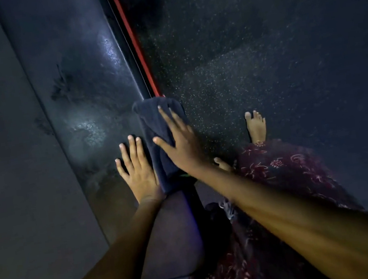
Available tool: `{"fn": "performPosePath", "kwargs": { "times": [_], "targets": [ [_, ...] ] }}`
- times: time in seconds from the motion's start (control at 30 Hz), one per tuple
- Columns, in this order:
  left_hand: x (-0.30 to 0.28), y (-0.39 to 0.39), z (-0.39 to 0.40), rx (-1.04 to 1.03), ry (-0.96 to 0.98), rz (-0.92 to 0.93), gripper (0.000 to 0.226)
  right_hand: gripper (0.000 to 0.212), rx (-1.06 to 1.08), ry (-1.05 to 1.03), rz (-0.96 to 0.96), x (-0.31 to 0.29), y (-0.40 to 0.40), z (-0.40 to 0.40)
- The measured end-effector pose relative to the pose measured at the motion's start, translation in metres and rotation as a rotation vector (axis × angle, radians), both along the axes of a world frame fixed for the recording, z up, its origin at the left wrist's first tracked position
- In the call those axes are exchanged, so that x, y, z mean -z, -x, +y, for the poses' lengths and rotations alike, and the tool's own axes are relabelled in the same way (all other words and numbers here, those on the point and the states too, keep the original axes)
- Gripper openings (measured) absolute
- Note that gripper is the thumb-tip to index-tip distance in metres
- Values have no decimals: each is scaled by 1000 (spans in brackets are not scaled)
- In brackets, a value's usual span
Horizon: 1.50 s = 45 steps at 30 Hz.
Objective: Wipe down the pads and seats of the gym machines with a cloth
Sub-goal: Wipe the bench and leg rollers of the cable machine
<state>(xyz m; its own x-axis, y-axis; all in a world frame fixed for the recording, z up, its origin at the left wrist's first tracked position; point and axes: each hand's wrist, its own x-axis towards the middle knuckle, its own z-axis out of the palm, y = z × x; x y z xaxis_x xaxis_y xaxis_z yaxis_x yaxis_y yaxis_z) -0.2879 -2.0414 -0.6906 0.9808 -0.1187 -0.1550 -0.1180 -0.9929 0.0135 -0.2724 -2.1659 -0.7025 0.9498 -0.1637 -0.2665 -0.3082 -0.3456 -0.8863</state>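
Wall [3,166], grey and dim, fills the far left of the view. Next to it runs a long black bench pad [89,86], its glossy surface catching patches of light and showing smeared streaks. The left hand [136,168] lies flat on this bench pad near its right edge, fingers straight and slightly spread, its grip holding nothing. Just beside it, touching its thumb side, a dark blue cloth [162,142] is draped lengthwise over the right edge of the bench pad. The right hand [178,142] rests on top of the cloth with fingers straight and fanned out, palm pressing down; its grip is spread and does not pinch the fabric. Above the cloth, a red strip [133,41] and a black rail run together along the pad's right edge toward the top of the view. To the right lies the dark speckled floor [259,44]. A bare foot [256,126] stands on it, well apart from the bench, and the toes of another foot show just beyond the right forearm. A maroon patterned garment [285,172] hangs below them at the lower right.
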Motion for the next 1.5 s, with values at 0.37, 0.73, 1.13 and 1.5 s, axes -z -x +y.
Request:
{"fn": "performPosePath", "kwargs": {
  "times": [0.37,0.73,1.13,1.5],
  "targets": [
    [-13,-10,-9,-126,287,-2,54,63,-206,38,-139,16,-107,-47],
    [-2,-157,-67,-472,458,-188,58,56,-240,49,-228,27,-171,-55],
    [5,-157,-68,-480,287,-190,69,56,-318,55,-349,45,-195,-54],
    [7,-159,-68,-472,256,-169,75,68,-164,101,-263,24,-189,-33]
  ]
}}
